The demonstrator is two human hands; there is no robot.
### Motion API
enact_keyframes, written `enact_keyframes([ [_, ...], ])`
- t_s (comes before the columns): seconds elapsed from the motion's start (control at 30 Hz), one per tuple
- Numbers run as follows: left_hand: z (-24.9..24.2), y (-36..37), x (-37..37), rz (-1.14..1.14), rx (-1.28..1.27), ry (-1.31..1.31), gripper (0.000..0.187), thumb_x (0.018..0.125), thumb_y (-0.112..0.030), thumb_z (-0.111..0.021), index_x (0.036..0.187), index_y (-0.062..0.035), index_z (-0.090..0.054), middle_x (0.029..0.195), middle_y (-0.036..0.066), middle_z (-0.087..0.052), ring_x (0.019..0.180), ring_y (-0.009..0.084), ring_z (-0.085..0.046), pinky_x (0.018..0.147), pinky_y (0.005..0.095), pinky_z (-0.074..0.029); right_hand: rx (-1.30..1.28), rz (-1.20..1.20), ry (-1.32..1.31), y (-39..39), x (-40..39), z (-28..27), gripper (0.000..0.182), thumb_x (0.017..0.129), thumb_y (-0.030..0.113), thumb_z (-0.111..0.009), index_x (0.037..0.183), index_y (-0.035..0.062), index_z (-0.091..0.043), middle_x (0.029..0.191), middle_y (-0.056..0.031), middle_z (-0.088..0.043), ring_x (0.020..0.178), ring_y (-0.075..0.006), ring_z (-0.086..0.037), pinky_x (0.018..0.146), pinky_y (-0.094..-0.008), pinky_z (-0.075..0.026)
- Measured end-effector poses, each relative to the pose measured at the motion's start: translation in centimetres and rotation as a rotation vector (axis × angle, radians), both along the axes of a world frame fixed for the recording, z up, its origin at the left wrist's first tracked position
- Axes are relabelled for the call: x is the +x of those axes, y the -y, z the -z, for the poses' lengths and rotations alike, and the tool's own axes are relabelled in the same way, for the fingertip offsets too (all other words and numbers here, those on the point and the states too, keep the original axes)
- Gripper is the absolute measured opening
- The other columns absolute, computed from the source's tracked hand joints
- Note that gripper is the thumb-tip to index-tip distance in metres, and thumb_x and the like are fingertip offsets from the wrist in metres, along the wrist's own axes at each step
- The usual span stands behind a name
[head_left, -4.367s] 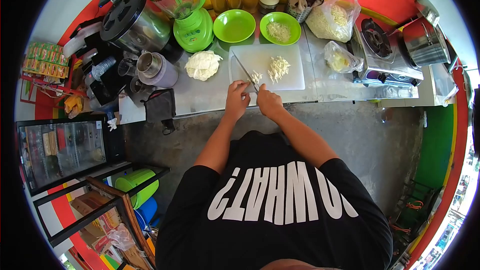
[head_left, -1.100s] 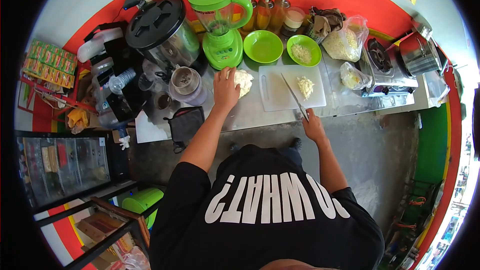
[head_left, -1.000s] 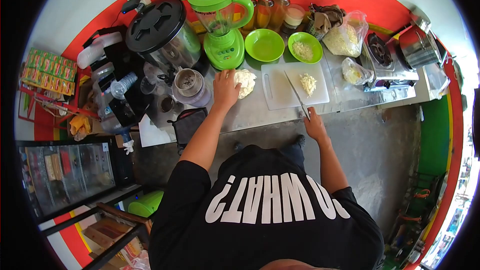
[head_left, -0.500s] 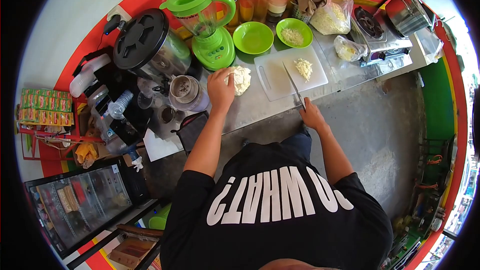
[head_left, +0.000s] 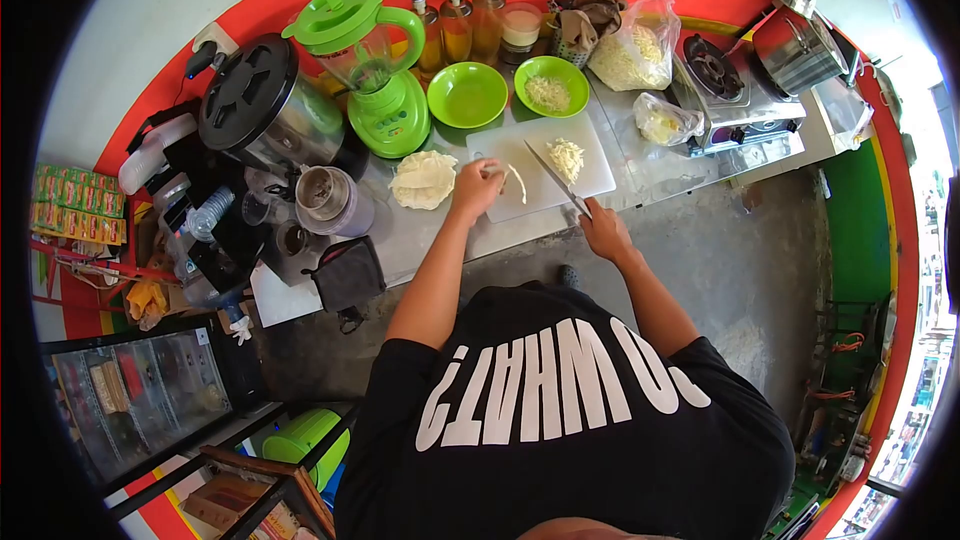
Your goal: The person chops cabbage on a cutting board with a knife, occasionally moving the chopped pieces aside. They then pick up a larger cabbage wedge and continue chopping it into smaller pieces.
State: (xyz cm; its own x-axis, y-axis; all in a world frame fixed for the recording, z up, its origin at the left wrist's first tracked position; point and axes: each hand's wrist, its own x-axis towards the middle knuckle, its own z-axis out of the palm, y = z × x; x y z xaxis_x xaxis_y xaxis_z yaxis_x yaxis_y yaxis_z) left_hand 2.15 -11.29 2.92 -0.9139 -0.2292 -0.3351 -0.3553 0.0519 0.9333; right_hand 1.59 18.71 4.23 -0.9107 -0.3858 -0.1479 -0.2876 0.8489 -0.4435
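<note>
My left hand (head_left: 476,190) is over the left part of the white cutting board (head_left: 592,172), its fingers closed on a thin pale cabbage leaf (head_left: 518,183) seen edge-on. To its left, a pale cabbage head (head_left: 422,180) rests on the steel counter. My right hand (head_left: 605,231) grips a knife (head_left: 558,177) by the handle at the board's front edge, with the blade slanting up and left across the board. Right of the blade lies a small pile of chopped cabbage (head_left: 566,160). A green bowl (head_left: 578,76) behind the board contains pale shreds.
Along the back stand a green blender (head_left: 388,112), an empty green plate (head_left: 467,97), pump bottles (head_left: 455,30) and a bag of shredded cabbage (head_left: 632,55). A gas stove (head_left: 750,110) is at right. Left are a large black-lidded container (head_left: 250,90) and a black pouch (head_left: 348,275).
My left hand has left the cabbage head and moved right to the board with a leaf. My right hand still holds the knife. The view has shifted slightly.
</note>
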Motion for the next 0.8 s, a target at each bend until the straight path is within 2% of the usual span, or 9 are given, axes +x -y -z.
enact_keyframes([
  [0.03,1.7,-0.6,0.2,-0.001,-0.001,0.002,0.041,0.089,-0.017,-0.07,0.126,0.001,-0.068,0.086,0.01,-0.076,0.078,0.0191,-0.072,0.072,0.0312,-0.055,-0.001,-0.001,0.002,-0.3,0.0,0.0,0.033,0.099,0.023,-0.057,0.128,0.0083,-0.053,0.091,-0.0283,-0.071,0.086,-0.0475,-0.069,0.079,-0.058,-0.052],
  [0.1,3.8,-1.7,0.9,0.027,-0.286,0.016,0.047,0.086,-0.016,-0.071,0.13,-0.0009,-0.066,0.095,0.012,-0.077,0.085,0.0246,-0.074,0.077,0.034,-0.056,-0.031,0.057,0.0,-0.7,0.2,-0.4,0.032,0.098,0.022,-0.057,0.128,0.0113,-0.054,0.095,-0.0275,-0.071,0.094,-0.0495,-0.067,0.081,-0.0599,-0.051],
  [0.17,5.0,-2.2,1.3,0.049,-0.326,-0.015,0.048,0.084,-0.015,-0.073,0.13,-0.0034,-0.065,0.099,0.012,-0.074,0.092,0.0292,-0.072,0.081,0.0388,-0.056,-0.017,0.035,0.023,-1.2,-0.2,0.0,0.031,0.099,0.024,-0.057,0.127,0.0116,-0.054,0.095,-0.0273,-0.072,0.093,-0.0497,-0.067,0.08,-0.0601,-0.051],
  [0.23,4.6,-3.0,1.7,-0.046,-0.548,-0.078,0.041,0.084,-0.014,-0.075,0.122,-0.0041,-0.066,0.098,0.012,-0.071,0.095,0.0308,-0.069,0.084,0.0421,-0.055,-0.004,0.015,0.051,-1.7,-0.2,0.3,0.03,0.099,0.025,-0.058,0.126,0.012,-0.054,0.094,-0.0272,-0.072,0.092,-0.0499,-0.067,0.08,-0.0603,-0.051],
  [0.33,4.1,-4.1,1.6,-0.151,-0.76,-0.227,0.032,0.086,-0.012,-0.076,0.115,-0.0019,-0.067,0.095,0.013,-0.069,0.086,0.028,-0.068,0.078,0.0401,-0.055,-0.014,-0.002,0.106,-1.6,-0.6,0.0,0.034,0.101,0.029,-0.059,0.127,0.0085,-0.054,0.095,-0.0284,-0.071,0.092,-0.0514,-0.066,0.08,-0.0597,-0.051],
  [0.47,3.9,-4.7,0.7,-0.105,-0.704,-0.229,0.022,0.087,-0.008,-0.074,0.107,-0.002,-0.068,0.091,0.012,-0.07,0.082,0.0248,-0.069,0.074,0.0373,-0.055,0.024,-0.032,0.106,-1.5,-0.8,-0.8,0.034,0.1,0.035,-0.059,0.122,0.0089,-0.055,0.094,-0.0247,-0.073,0.091,-0.0478,-0.069,0.079,-0.0584,-0.053],
  [0.57,2.7,-4.7,-0.4,-0.147,-0.471,-0.199,0.017,0.089,-0.008,-0.073,0.104,-0.0019,-0.07,0.087,0.009,-0.071,0.076,0.0194,-0.067,0.071,0.0329,-0.054,0.012,-0.038,0.084,-1.8,-0.6,0.2,0.035,0.1,0.036,-0.06,0.121,0.0083,-0.057,0.096,-0.0237,-0.073,0.092,-0.0467,-0.069,0.08,-0.0571,-0.054],
  [0.63,0.9,-4.6,-1.0,-0.15,-0.323,-0.289,0.015,0.09,-0.008,-0.073,0.102,0.0001,-0.071,0.082,0.006,-0.072,0.07,0.0133,-0.064,0.067,0.0287,-0.051,0.002,-0.038,0.066,-1.9,0.1,0.9,0.035,0.099,0.036,-0.061,0.12,0.0083,-0.058,0.097,-0.0233,-0.073,0.092,-0.0461,-0.07,0.08,-0.0565,-0.054],
  [0.8,-4.1,-3.3,-1.3,-0.075,-0.264,-0.259,0.013,0.09,-0.009,-0.07,0.097,0.0021,-0.072,0.081,0.006,-0.071,0.071,0.0115,-0.063,0.067,0.0284,-0.051,0.002,0.003,0.092,-1.2,2.0,1.6,0.034,0.096,0.031,-0.066,0.118,0.0069,-0.058,0.097,-0.0244,-0.072,0.095,-0.0469,-0.068,0.082,-0.0566,-0.053],
])
